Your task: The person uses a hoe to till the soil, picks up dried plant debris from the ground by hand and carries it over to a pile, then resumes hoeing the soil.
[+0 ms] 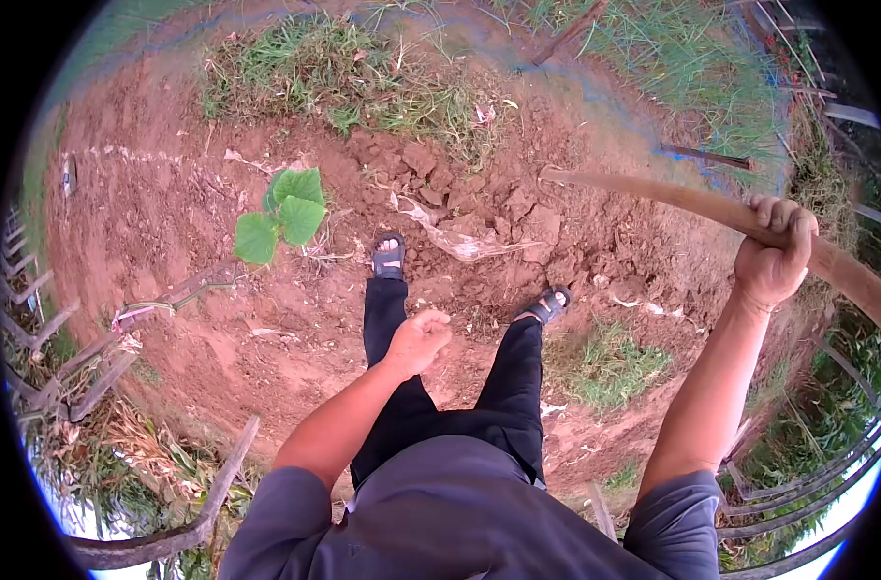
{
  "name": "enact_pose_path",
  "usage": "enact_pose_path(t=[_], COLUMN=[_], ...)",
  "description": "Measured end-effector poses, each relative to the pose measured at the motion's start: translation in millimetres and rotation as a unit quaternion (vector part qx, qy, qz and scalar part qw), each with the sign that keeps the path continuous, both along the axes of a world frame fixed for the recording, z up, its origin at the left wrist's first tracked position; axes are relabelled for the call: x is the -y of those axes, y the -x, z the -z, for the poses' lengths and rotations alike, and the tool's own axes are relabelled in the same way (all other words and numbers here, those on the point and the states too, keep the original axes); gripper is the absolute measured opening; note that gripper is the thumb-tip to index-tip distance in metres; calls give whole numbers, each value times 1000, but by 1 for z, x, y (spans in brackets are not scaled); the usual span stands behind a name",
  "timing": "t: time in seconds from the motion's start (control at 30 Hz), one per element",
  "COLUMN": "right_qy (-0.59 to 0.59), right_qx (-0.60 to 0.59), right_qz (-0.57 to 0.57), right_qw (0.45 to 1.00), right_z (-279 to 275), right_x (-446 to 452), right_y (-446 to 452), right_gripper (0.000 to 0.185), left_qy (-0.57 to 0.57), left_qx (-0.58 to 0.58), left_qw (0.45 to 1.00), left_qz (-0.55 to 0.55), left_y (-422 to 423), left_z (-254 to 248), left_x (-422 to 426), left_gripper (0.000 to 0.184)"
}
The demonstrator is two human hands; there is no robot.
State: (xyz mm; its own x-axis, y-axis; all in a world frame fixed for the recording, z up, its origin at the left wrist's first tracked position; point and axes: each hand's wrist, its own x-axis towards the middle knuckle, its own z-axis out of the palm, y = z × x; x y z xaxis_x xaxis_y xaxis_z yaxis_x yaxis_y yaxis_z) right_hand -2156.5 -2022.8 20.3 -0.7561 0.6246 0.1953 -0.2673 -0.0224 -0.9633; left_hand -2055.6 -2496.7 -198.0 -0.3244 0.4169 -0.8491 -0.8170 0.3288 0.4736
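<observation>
My right hand (777, 249) is wrapped around a long, smooth wooden handle (687, 196), held out at my right side. The handle's narrower end points left over the broken soil, while its thick end runs past my hand to the right edge of view; any tool head is hidden. In front of my waist, my left hand (421, 340) hangs with its fingers loosely curled and nothing visible in them. Beyond it to the left grows a young plant (299, 215) with broad green leaves.
Loose clods of reddish soil (528, 217) lie ahead of my sandalled feet, with a strip of torn pale plastic (460, 242) among them. Cut grass (334, 72) is heaped farther off. Thin wooden sticks (218, 483) stand at the left, and a short stake (706, 157) lies at the right.
</observation>
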Motion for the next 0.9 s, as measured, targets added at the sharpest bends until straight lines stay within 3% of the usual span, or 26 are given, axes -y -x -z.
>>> enact_pose_path(t=[0.07,0.23,0.27,0.33,0.4,0.43,0.47,0.53,0.6,0.63,0.7,0.77,0.83,0.87,0.9], right_qy=[19,46,58,72,-82,-63,-51,-34,-28,-73,-92,-116,-84,-71,-27], right_qx=[13,-26,-18,-11,-33,-46,-57,-61,-11,49,71,86,102,162,212], right_qz=[-24,-119,-233,-337,-20,96,59,-25,208,-54,-95,-127,-160,50,251], right_qw=[999,991,971,939,996,992,995,997,978,995,989,981,978,983,944], right_z=[10,-71,-102,-82,-1,27,35,34,62,89,134,173,208,215,219], right_x=[-4,-53,-87,-110,-104,-100,-115,-119,-91,-111,-99,-90,-74,-54,-17], right_y=[1,-15,-17,-10,2,5,-1,-11,5,-17,-16,-19,-14,-7,10], right_gripper=[17,24,19,23,28,33,34,33,27,24,21,24,35,37,39], left_qy=[9,25,55,27,14,10,8,-10,-34,-29,-23,-16,-11,-16,-20], left_qx=[-10,24,0,76,102,63,24,59,99,108,71,109,64,80,82], left_qw=[999,993,997,995,994,997,996,995,993,993,995,992,992,991,991], left_qz=[-40,-114,-60,-51,-27,37,89,78,46,41,70,55,107,106,104], left_y=[-14,-70,-82,-105,-118,-123,-131,-133,-137,-139,-138,-130,-125,-123,-125], left_z=[-3,-8,-9,7,34,46,60,79,98,112,133,152,182,190,202], left_x=[-2,-38,-51,-73,-93,-100,-110,-117,-118,-117,-113,-108,-103,-101,-100], left_gripper=[30,25,26,27,27,27,27,27,28,28,29,31,32,34,34])
